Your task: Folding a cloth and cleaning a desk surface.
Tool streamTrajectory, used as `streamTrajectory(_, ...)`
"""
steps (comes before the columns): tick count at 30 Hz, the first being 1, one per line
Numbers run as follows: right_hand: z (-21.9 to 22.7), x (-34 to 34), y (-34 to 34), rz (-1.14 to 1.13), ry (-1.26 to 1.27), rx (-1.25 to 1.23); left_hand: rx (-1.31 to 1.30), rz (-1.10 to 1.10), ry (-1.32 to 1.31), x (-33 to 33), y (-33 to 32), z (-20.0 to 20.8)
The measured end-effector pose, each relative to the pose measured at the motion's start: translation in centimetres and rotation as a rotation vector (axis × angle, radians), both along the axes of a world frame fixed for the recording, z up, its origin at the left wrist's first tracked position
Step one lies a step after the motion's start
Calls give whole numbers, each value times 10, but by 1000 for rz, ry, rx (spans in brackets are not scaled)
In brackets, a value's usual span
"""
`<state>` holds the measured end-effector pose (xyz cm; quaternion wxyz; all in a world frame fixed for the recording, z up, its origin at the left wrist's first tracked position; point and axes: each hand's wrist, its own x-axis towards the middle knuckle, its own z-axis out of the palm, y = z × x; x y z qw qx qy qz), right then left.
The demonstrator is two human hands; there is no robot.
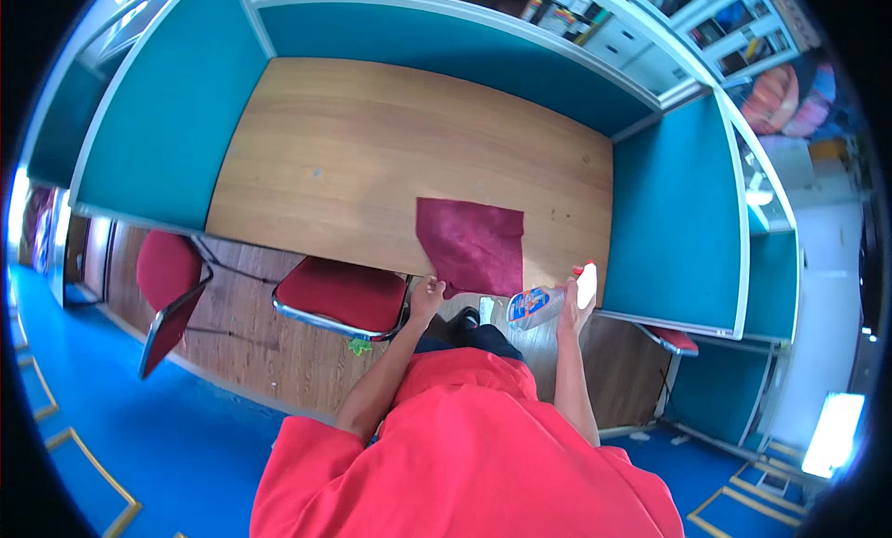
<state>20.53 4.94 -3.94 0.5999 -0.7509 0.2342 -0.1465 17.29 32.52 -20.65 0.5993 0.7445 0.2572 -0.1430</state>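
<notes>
A maroon cloth (476, 245) lies spread on the wooden desk (353, 148), with its near edge at the desk's front. At the cloth's near left corner is my left hand (427, 296), its fingers closed together on the fabric's edge. My right hand (570, 308) grips a spray bottle (534, 308) by its neck, just in front of the desk edge. The bottle is clear with a blue label and a white and red spray head, and it is tilted with its base toward the left.
Teal partition panels (181, 120) enclose the desk on the left, back and right (674, 213). A red chair (339, 296) stands partly under the front edge, and another red chair (172, 301) is farther left. Shelves and cabinets (632, 45) rise behind the back panel.
</notes>
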Motion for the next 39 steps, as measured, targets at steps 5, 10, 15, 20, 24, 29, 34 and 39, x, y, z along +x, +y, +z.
streamTrajectory(5, 19, -19, 5, -147, 57, -15, 8, -203, -455, 10, 6, 79)
streamTrajectory(10, 26, -34, -1, -183, 31, -98, -375, -407, -474, 21, 5, 172)
streamTrajectory(15, 25, -40, -18, -178, 4, -69, -518, -613, -402, 41, 6, 219)
streamTrajectory(20, 17, -24, -34, -91, 63, -57, -604, -591, -269, 43, 6, 247)
streamTrajectory(24, 8, -9, -43, 7, 104, -19, -449, -587, -386, 43, 0, 252)
streamTrajectory(29, -1, 20, -41, 183, 55, 32, -394, -564, -354, 39, -4, 257)
streamTrajectory(34, 2, 50, -31, 369, 274, 24, -302, -467, -368, 30, -4, 269)
streamTrajectory(39, 3, 71, 4, 623, 159, 36, -191, -336, -379, 15, 0, 274)
